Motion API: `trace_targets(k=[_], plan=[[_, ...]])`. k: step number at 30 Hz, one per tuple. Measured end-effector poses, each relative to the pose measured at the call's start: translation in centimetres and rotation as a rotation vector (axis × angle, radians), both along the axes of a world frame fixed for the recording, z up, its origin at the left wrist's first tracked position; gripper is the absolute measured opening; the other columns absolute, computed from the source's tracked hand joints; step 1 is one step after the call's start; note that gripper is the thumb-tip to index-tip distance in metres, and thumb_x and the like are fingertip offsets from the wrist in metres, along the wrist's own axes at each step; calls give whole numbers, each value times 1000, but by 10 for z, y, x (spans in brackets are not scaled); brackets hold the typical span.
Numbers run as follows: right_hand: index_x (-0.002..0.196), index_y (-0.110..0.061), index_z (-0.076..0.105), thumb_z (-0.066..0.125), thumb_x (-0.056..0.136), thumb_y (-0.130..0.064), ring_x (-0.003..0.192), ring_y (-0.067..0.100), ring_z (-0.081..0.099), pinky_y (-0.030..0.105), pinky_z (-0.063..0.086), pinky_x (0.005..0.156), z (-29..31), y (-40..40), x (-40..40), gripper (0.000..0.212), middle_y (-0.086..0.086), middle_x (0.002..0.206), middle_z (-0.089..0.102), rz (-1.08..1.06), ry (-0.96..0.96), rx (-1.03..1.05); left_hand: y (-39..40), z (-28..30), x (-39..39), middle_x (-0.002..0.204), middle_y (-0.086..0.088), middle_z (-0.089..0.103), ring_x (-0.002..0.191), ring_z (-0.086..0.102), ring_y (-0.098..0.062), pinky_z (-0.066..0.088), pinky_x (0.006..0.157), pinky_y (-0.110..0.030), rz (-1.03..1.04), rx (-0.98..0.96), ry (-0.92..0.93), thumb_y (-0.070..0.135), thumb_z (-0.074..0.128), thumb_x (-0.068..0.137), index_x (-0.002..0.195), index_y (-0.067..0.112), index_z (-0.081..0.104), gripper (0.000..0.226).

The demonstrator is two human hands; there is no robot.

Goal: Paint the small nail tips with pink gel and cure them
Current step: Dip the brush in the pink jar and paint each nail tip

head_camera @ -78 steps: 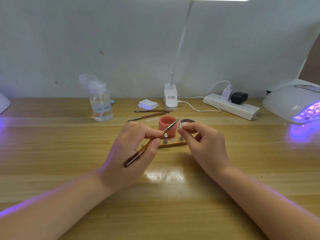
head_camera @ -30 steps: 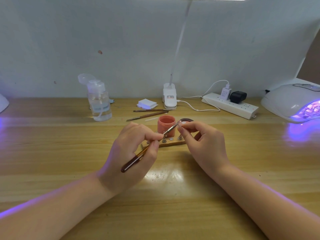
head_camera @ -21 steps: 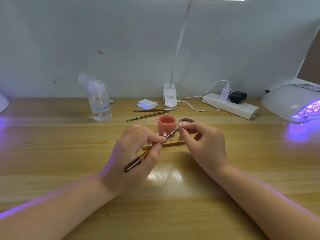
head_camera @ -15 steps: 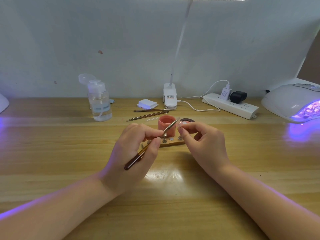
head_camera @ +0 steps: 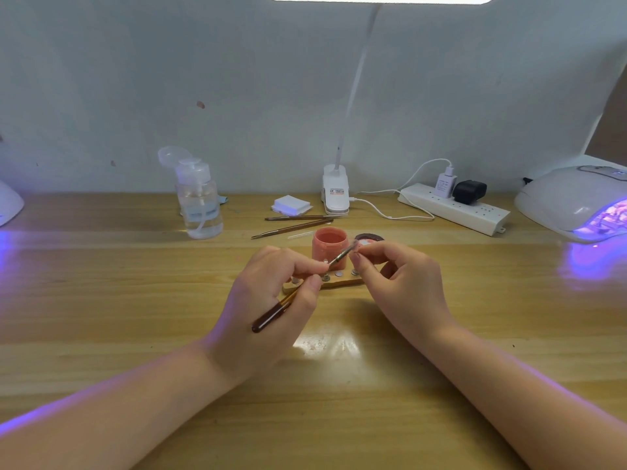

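My left hand [head_camera: 271, 300] grips a brown-handled brush [head_camera: 271, 313], its metal ferrule and bristles pointing up and right. The bristles touch a small nail tip [head_camera: 362, 243] that my right hand [head_camera: 403, 286] pinches between thumb and forefinger. Just behind the brush stands an open pot of pink gel [head_camera: 329, 247], with its dark lid [head_camera: 369, 237] lying to the right. A wooden holder strip [head_camera: 339, 283] with small metal studs lies on the table under my fingers, partly hidden by both hands.
A lit white curing lamp [head_camera: 573, 198] glows purple at the far right; another lamp's edge [head_camera: 8, 205] shows far left. A pump bottle [head_camera: 198, 198], two spare brushes [head_camera: 295, 223], a white pad stack [head_camera: 291, 204], a desk-lamp clip [head_camera: 336, 193] and a power strip [head_camera: 454, 208] line the back.
The brush tip dipped slightly down toward the holder, then rose again to the nail tip. Both hands stayed almost in place over the holder strip.
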State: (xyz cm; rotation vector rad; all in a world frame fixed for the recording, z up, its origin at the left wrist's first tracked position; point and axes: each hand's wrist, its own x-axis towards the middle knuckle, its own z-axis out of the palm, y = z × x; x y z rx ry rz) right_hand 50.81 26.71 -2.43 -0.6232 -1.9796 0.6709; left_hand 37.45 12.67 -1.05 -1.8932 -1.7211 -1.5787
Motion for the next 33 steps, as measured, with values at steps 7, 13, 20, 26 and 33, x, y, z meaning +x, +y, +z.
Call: trace_targets(k=[7, 13, 20, 26, 33], plan=[[78, -36, 67, 70, 85, -22, 52, 11, 52, 26, 46, 56, 0, 6, -2, 16, -17, 75, 69, -78, 27, -68, 9, 23, -3, 69, 3, 64, 64, 57, -2, 41, 56, -9, 10, -27, -322, 22, 52, 83, 81, 22, 65, 13], [79, -35, 68, 70, 83, -24, 50, 4, 48, 29, 46, 55, -3, 6, -3, 12, -18, 75, 69, -63, 15, -68, 56, 76, -30, 49, 12, 62, 42, 48, 3, 36, 46, -20, 281, -307, -343, 18, 54, 85, 70, 13, 70, 22], [81, -32, 70, 70, 83, -22, 48, 6, 46, 33, 47, 55, -4, 6, -4, 10, -20, 75, 69, -50, 33, -60, 106, 91, -41, 54, 2, 62, 32, 51, -2, 35, 44, -18, 304, -689, -332, 17, 51, 84, 79, 9, 66, 17], [79, -30, 71, 70, 82, -21, 49, 8, 47, 35, 48, 56, -4, 6, -3, 10, -19, 75, 70, -43, 36, -56, 113, 85, -33, 48, 4, 61, 28, 47, -3, 29, 33, -10, 301, -828, -250, 17, 50, 88, 81, 11, 62, 15], [83, -29, 71, 69, 84, -22, 50, 8, 48, 33, 47, 54, -3, 5, -3, 7, -17, 74, 69, -37, 7, -42, 100, 92, -55, 48, 2, 60, 33, 42, -6, 29, 36, -10, 263, -673, -576, 13, 51, 84, 87, 5, 67, 19]])
